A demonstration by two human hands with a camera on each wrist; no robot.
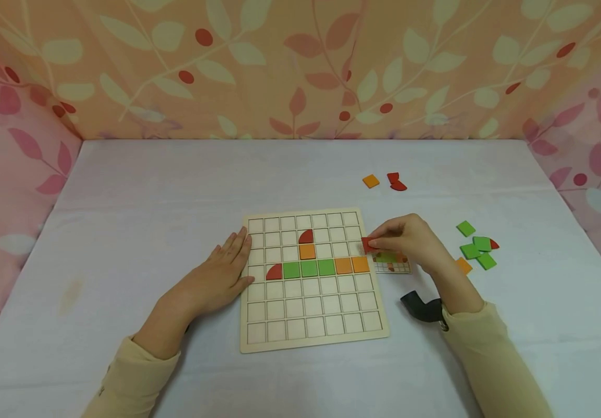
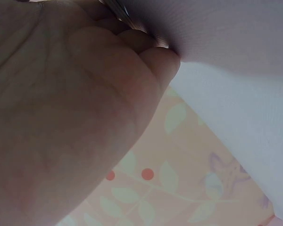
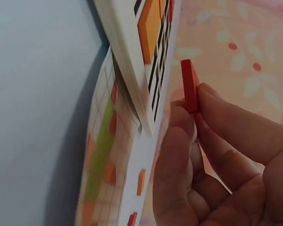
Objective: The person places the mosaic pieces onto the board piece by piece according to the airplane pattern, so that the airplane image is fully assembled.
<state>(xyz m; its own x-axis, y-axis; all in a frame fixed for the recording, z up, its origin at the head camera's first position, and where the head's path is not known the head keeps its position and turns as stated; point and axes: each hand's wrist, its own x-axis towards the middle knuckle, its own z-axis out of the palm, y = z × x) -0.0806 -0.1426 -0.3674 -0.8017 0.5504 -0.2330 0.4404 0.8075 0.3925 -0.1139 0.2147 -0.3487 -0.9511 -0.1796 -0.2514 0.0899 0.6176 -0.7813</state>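
Note:
A pale wooden grid board [image 1: 313,343] lies on the table. My left hand [image 1: 222,273] rests along its left edge, fingers extended; the left wrist view shows mostly its palm [image 2: 80,108]. Between thumb and fingertips, my right hand [image 1: 402,239] pinches a red tile [image 3: 189,87] over the board's right edge. One board row holds a red quarter-circle tile [image 1: 274,271], three green squares [image 1: 308,268] and two orange squares [image 1: 351,265]. Higher up, another red quarter-circle [image 1: 306,236] sits above an orange square [image 1: 307,251]. A pattern card [image 1: 395,267] lies partly under the board and my right hand.
Several green tiles [image 1: 466,228] lie at the right with a red tile [image 1: 495,244] and an orange one [image 1: 464,266]. Behind the board are an orange square [image 1: 370,181] and two red tiles [image 1: 398,186]. A black strap [image 1: 422,307] hangs by my right wrist. Patterned cloth [image 1: 300,69] walls the table.

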